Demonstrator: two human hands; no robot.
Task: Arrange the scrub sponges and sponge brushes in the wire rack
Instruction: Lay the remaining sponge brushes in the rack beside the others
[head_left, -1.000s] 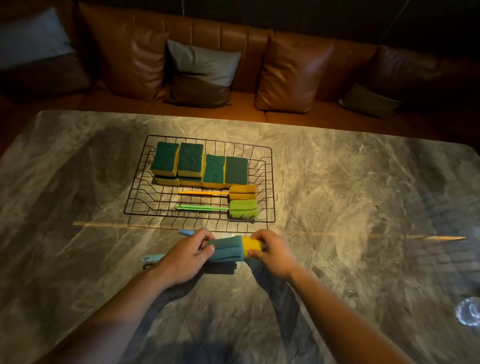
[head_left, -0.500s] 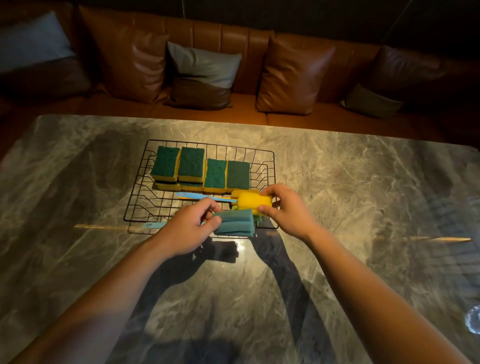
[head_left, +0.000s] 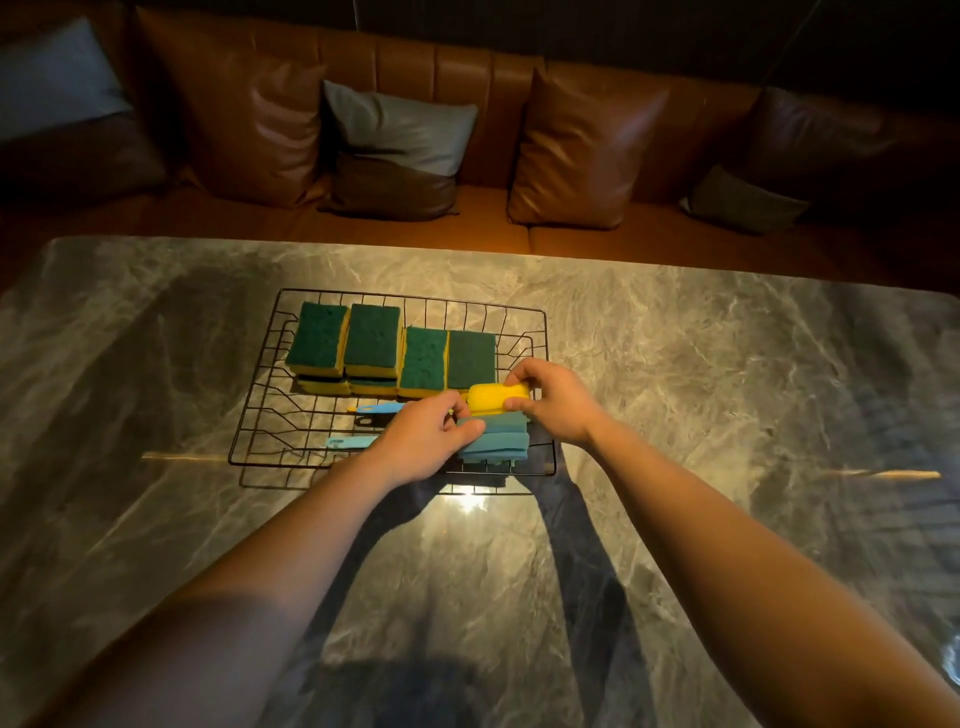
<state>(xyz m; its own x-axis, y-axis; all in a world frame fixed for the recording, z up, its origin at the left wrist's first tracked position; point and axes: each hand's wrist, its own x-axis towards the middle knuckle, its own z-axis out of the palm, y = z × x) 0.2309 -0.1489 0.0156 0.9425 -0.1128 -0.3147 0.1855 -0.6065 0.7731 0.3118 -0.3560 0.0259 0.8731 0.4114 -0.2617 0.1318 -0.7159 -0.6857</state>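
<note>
A black wire rack (head_left: 260, 410) lies on the marble table. Several green-and-yellow scrub sponges (head_left: 395, 351) fill its far row, some stacked. My left hand (head_left: 423, 441) grips the blue-headed sponge brushes (head_left: 496, 441) over the rack's near right part; their blue handles (head_left: 353, 441) point left. My right hand (head_left: 550, 402) pinches a yellow sponge brush head (head_left: 491, 399) just above the blue heads. The orange and green brushes in the rack are hidden behind my hands.
The grey marble table (head_left: 701, 415) stretches all around the rack. A brown leather sofa with cushions (head_left: 582, 150) runs along its far edge. A glass object (head_left: 953, 670) shows at the right border.
Both hands carried the blue and yellow sponge brushes from the table in front of the rack forward over its near right part, and they now sit lower inside it.
</note>
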